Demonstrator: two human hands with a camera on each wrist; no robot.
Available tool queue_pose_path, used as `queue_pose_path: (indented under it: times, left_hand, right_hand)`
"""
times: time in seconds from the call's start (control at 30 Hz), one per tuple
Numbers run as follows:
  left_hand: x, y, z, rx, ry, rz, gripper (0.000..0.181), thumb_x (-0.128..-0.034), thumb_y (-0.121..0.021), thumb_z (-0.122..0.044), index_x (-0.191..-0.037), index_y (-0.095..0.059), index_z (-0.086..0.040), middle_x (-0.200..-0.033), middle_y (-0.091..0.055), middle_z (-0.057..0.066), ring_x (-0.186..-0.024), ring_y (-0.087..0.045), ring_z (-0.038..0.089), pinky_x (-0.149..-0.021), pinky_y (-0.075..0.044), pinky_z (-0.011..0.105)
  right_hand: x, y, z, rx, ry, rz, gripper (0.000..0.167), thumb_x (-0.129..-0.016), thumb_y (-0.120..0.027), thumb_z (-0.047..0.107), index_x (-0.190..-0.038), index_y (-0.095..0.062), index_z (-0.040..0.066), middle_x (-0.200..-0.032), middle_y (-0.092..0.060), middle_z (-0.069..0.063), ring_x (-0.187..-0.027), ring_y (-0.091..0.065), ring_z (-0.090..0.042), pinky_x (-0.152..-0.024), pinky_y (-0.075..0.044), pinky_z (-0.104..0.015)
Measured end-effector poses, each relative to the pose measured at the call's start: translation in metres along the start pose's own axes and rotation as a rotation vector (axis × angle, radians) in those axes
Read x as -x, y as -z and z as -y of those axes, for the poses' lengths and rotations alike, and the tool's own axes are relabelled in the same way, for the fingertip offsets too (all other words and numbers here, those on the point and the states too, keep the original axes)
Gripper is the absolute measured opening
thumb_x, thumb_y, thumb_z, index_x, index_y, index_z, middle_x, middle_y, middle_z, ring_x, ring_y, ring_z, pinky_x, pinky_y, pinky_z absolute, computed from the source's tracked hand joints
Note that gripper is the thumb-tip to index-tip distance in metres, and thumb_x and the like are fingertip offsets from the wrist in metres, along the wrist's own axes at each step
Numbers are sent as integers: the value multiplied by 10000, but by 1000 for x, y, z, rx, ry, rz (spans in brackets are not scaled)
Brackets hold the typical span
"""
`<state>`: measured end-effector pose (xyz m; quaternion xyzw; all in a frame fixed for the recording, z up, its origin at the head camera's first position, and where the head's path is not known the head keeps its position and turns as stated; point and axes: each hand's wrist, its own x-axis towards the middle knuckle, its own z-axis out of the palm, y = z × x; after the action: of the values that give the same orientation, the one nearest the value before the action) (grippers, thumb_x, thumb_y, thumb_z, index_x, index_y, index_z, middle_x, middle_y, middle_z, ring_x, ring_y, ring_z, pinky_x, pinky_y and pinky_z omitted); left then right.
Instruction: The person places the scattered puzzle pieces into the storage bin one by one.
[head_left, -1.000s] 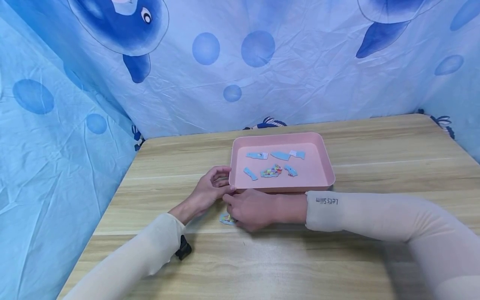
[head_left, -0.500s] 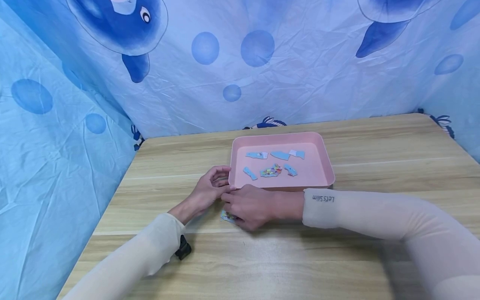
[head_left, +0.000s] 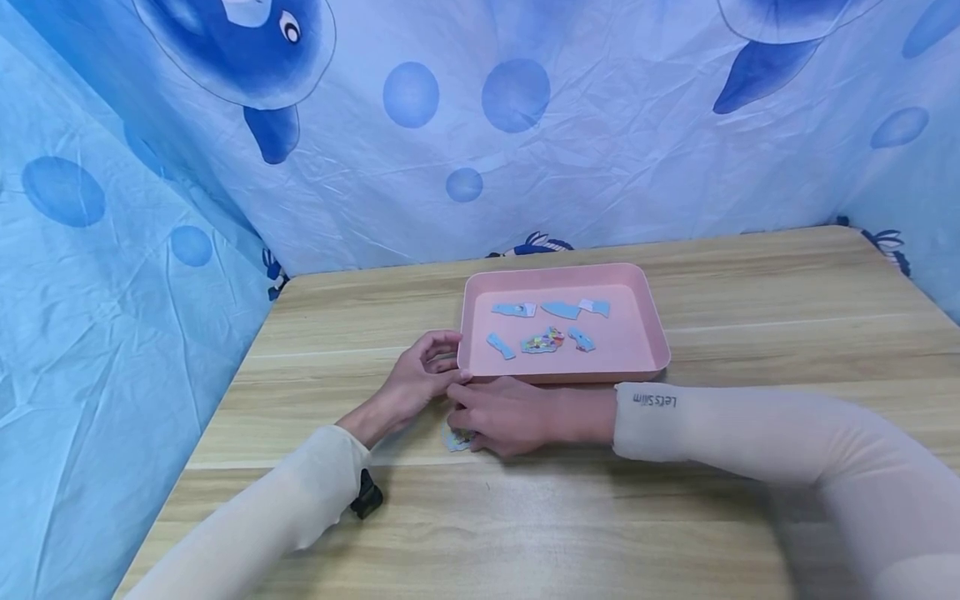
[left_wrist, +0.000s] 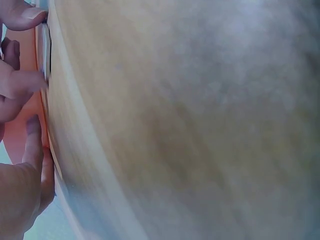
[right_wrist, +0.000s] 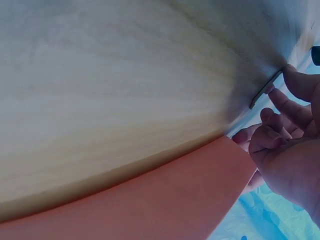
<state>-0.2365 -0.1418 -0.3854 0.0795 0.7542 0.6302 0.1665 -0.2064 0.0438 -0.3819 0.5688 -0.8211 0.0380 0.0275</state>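
Observation:
Between the thumb and fingers of my right hand (head_left: 504, 415) is a flat puzzle piece (head_left: 454, 440), light blue with a multicoloured print, just in front of the pink tray (head_left: 657, 333). Most of the piece is hidden under the hand in the head view. In the right wrist view the puzzle piece (right_wrist: 264, 91) appears edge-on as a thin dark strip, pinched near the tabletop. My left hand (head_left: 417, 373) rests against the tray's near left corner, thumb at the front and loosely bent fingers along the left side.
Inside the tray lie several puzzle pieces, among them a colourful one (head_left: 542, 342) and a narrow blue one (head_left: 501, 347). The wooden table (head_left: 525, 525) meets a blue curtain (head_left: 600, 167) at the back and left. A black device (head_left: 367, 495) sits at my left wrist.
My right hand shifts slightly away from me, then back, and the puzzle piece under its fingers moves a little with it. The left hand and the tray stay in place.

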Motion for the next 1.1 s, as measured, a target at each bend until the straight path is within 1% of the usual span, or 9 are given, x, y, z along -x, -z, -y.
queue_pose_path:
  times: [0.13,0.3,0.5,0.63,0.73,0.83,0.9,0.97,1.1]
  left_hand:
    - [0,-1,-1,11,-5,-5,605,-847,-677,69,-1381,-406,-14,-1381,-468,188,-1231,-519,335,-903,-548,240]
    - [-1,-1,0,-8,4,-18,595,-853,-687,39,-1378,-418,-34,-1375,-484,162,-1211,-538,314,-929,-531,248]
    - [0,0,1,-24,11,-21,576,-857,-695,11,-1367,-435,-58,-1369,-498,129,-1197,-552,294,-941,-532,277]
    - [-1,0,1,-22,9,-25,605,-837,-716,12,-1370,-439,-57,-1363,-502,138,-1205,-546,297,-954,-530,284]
    - [-1,0,0,-15,10,-26,638,-807,-693,86,-1373,-440,-63,-1363,-497,138,-1219,-533,297,-971,-520,291]
    - [1,1,0,-12,17,-16,696,-761,-628,173,-1381,-434,-78,-1376,-482,131,-1238,-516,295,-936,-530,281]
    - [1,2,-1,-17,20,-6,742,-727,-594,206,-1389,-427,-84,-1390,-471,129,-1252,-504,295,-904,-531,258]
    - [2,2,-1,-11,24,1,764,-710,-582,218,-1393,-422,-85,-1398,-464,131,-1255,-499,290,-849,-538,234]
    - [2,2,-1,2,24,10,749,-730,-613,196,-1399,-415,-76,-1393,-464,136,-1236,-506,272,-818,-545,217]
  right_hand:
    - [-2,4,0,12,24,17,146,-880,-673,302,-927,-628,171,-1017,-454,13,-866,-503,-113,-662,-515,-217]
    - [-4,7,-2,60,100,44,126,-843,-634,278,-896,-636,164,-1037,-456,2,-796,-474,-106,-602,-486,-217]
    - [-5,9,-4,77,159,17,158,-800,-639,294,-890,-657,164,-1019,-454,1,-764,-476,-105,-567,-497,-238]
    - [-5,12,-6,36,163,-8,164,-781,-647,289,-892,-666,170,-1019,-459,10,-767,-488,-93,-563,-509,-240]
    - [-5,18,-7,-15,149,-30,128,-780,-651,269,-867,-667,176,-1055,-467,16,-807,-493,-81,-556,-498,-218]
    - [-4,25,-9,-65,129,-37,90,-780,-653,244,-840,-658,178,-1085,-477,19,-824,-489,-75,-559,-473,-187]
    - [-3,29,-11,-93,119,-40,68,-781,-653,228,-824,-655,176,-1117,-501,12,-856,-490,-74,-593,-472,-169]
    - [-1,31,-13,-113,114,-47,52,-775,-655,216,-806,-646,175,-1128,-508,4,-804,-497,-74,-599,-469,-165]
    - [2,38,-17,-126,96,-65,57,-777,-657,208,-763,-619,168,-1174,-506,0,-777,-503,-70,-567,-458,-169]
